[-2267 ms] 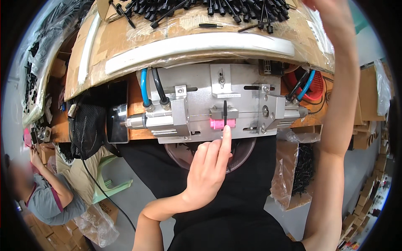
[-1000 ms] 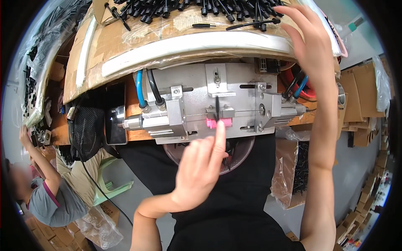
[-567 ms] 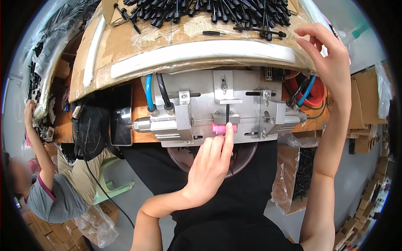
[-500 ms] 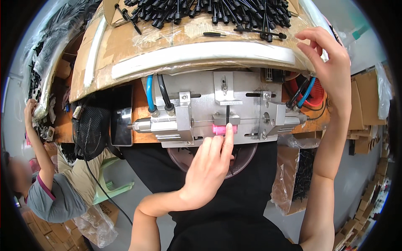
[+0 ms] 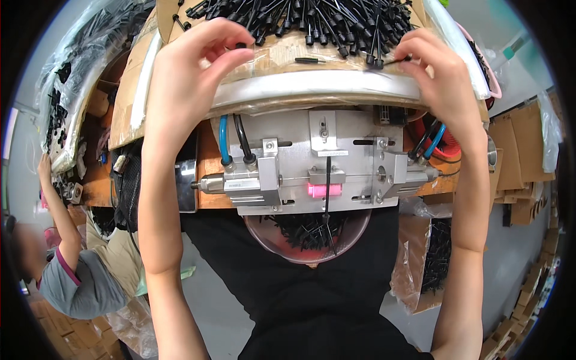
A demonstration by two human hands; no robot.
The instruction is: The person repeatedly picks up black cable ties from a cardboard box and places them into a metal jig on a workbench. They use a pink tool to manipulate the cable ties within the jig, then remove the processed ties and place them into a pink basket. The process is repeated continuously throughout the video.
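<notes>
Black little pins (image 5: pixel 312 24) lie in a heap at the far side of the worktop (image 5: pixel 180 78). Our left hand (image 5: pixel 192 66) and right hand (image 5: pixel 438 72) each pinch one pin with closed fingers, above the metal machine (image 5: pixel 318 168).

Two bare forearms, no sleeves reaching wrist or elbow. Left hand (image 5: pixel 192 66) and right hand (image 5: pixel 441 75) both ungloved, no rings, no watch, no wristband. Fingernails short and unpainted (as far as the thumbs and forefingers show). Black top (image 5: pixel 312 306) across the torso, plain, no print or seam detail visible, filling the lower middle of the view between the arms. Upper arms cut off at the lower edge, shoulders out of view.
</notes>
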